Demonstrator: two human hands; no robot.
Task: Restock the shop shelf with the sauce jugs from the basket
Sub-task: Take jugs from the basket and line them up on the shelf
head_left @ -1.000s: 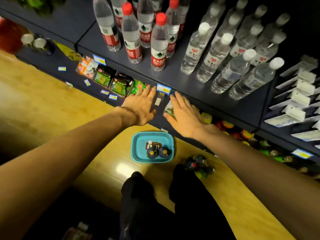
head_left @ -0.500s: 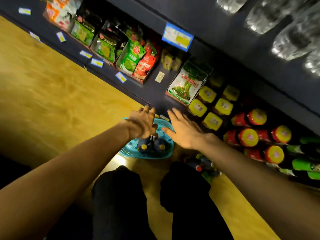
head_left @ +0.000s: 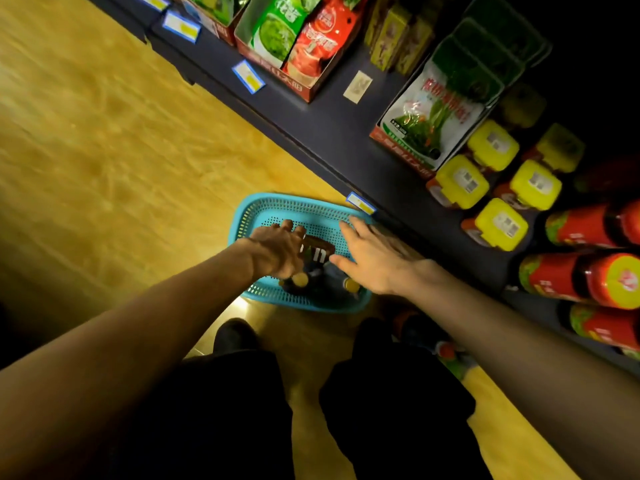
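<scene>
A turquoise plastic basket (head_left: 263, 211) lies on the wooden floor against the foot of the dark shelf unit (head_left: 332, 133). Inside it stand dark sauce jugs with yellow caps (head_left: 313, 278), partly hidden under my hands. My left hand (head_left: 277, 251) hovers over the left jug with fingers spread and relaxed, holding nothing. To its right, my right hand (head_left: 370, 258) reaches over the other jug with straight fingers, its thumb near the jugs' brown label. Whether either hand touches a jug cannot be made out.
The low shelf carries yellow-lidded jars (head_left: 498, 192), red bottles lying on their sides (head_left: 588, 275), a green-and-white packet (head_left: 436, 116) and boxes of red and green sachets (head_left: 298, 39). My black-trousered knees (head_left: 311, 393) are just below the basket. More bottles (head_left: 446, 351) lie on the floor at the right.
The view dropped from the water-bottle shelf down to the bottom shelf and floor. Both hands came down from the shelf edge and now reach into the basket over the jugs.
</scene>
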